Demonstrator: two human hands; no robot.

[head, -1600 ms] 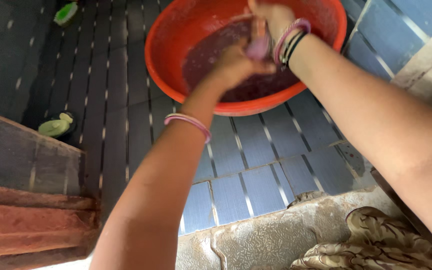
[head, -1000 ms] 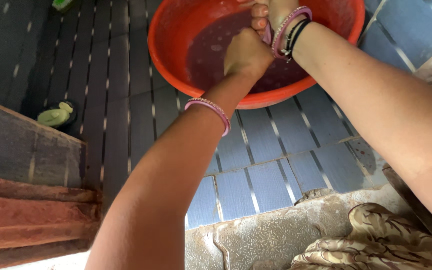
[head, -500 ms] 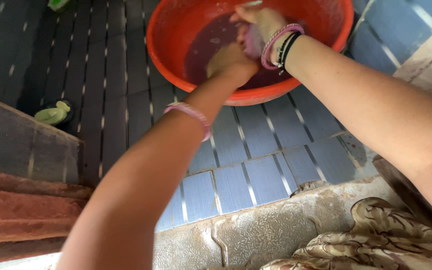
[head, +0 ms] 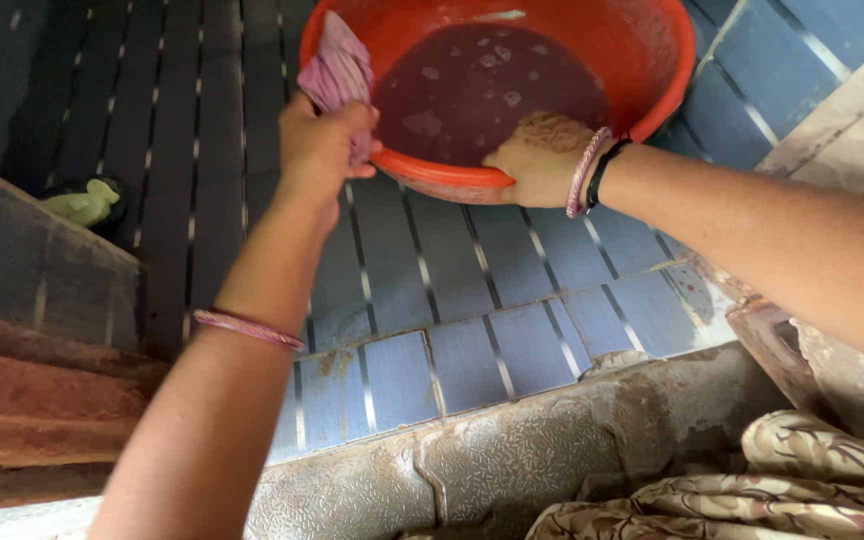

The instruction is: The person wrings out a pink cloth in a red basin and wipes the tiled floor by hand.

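The left hand (head: 324, 145) clenched the wet cloth (head: 337, 72) over the basin (head: 652, 95) rim; the right hand (head: 537, 160) gripped the near rim. Tipping could slop dark water (head: 482, 90) onto the tiles (head: 512, 350).

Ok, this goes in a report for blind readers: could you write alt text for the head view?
A person's left hand holds a wrung pink cloth beside an orange basin of dark water, while the right hand grips the basin's near rim. The basin sits on a blue tiled floor.
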